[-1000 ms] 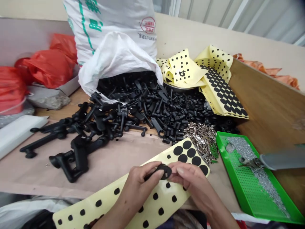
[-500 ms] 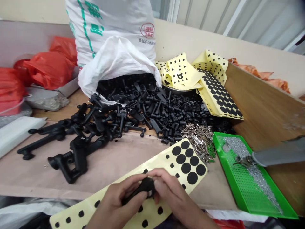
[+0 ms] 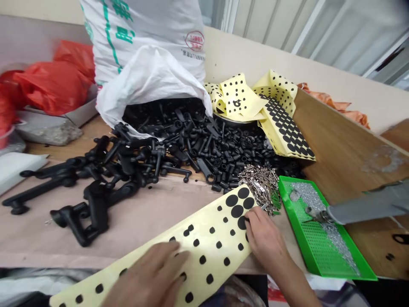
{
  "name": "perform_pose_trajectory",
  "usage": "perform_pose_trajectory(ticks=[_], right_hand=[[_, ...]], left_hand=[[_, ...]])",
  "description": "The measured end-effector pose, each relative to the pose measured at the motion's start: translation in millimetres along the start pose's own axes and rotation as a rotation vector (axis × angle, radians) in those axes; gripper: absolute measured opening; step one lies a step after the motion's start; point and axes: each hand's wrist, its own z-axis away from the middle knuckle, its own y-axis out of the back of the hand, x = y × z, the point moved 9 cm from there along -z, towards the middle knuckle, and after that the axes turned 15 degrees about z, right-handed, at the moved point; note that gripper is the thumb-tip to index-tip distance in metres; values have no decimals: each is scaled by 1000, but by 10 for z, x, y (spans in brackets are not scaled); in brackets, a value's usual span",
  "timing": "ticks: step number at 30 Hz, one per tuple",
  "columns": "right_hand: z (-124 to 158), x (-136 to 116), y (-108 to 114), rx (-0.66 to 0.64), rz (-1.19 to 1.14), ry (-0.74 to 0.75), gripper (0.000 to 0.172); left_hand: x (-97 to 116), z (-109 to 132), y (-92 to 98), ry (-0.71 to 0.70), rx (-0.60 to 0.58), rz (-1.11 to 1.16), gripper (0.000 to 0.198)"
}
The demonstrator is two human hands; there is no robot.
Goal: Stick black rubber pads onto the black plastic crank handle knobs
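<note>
A yellow sheet (image 3: 201,270) with small black dots and larger round black stickers (image 3: 237,211) lies slanted in front of me, over the table's near edge. My right hand (image 3: 263,236) is at its upper right edge, with closed fingertips on one of the large round stickers. My left hand (image 3: 153,273) lies over the middle of the sheet, fingers stretched out and somewhat blurred; what is under its palm is hidden. Black plastic crank handles (image 3: 99,204) are spread on the table to the left, beyond the sheet.
A white sack (image 3: 153,76) spills black parts at the back. Small metal pieces (image 3: 260,187) lie beside a green tray (image 3: 319,256) of tiny shiny parts. A grey tool arm (image 3: 367,207) reaches over the tray. More sticker sheets (image 3: 287,128), red bags (image 3: 54,85) and a wooden board (image 3: 335,140) stand around.
My hands have parted. The small black part they held together no longer shows. The right hand has moved up and right to the round stickers; the left has moved down and left.
</note>
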Motion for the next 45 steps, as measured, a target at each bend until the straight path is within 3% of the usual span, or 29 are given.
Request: perform_pose_trajectory(ticks=[2, 4, 7, 9, 12, 20, 33, 36, 39, 42, 43, 45], right_hand=[[-1, -20, 2, 6, -19, -7, 14], [11, -5, 19, 20, -48, -13, 14], [55, 55, 51, 29, -165, -6, 16], [80, 117, 89, 41, -278, -17, 18], [81, 161, 122, 48, -317, -27, 19], [10, 76, 28, 27, -80, -14, 13], [55, 48, 144, 6, -378, 0, 16], [50, 21, 179, -24, -454, 29, 15], [81, 46, 234, -31, -526, 76, 17], [149, 149, 47, -192, -521, 95, 12], [168, 192, -10, -220, -532, 101, 11], [191, 287, -105, -254, -555, 85, 11]], left_hand=[[234, -111, -389, -116, -301, -38, 35], [318, -277, -781, -91, -481, -76, 32], [375, -501, -1223, -116, -580, -153, 30], [369, -556, -1355, -149, -593, -181, 31], [332, -549, -1349, -164, -576, -197, 34], [356, -519, -1331, -184, -557, -247, 29], [391, -486, -1327, -190, -503, -285, 24], [475, -498, -1205, -199, -467, -205, 21], [431, -490, -858, -186, -388, -118, 19], [51, -429, -146, -51, -166, -278, 26], [-76, -375, 249, -14, 40, -385, 26], [-383, -200, 830, 86, 214, -511, 31]])
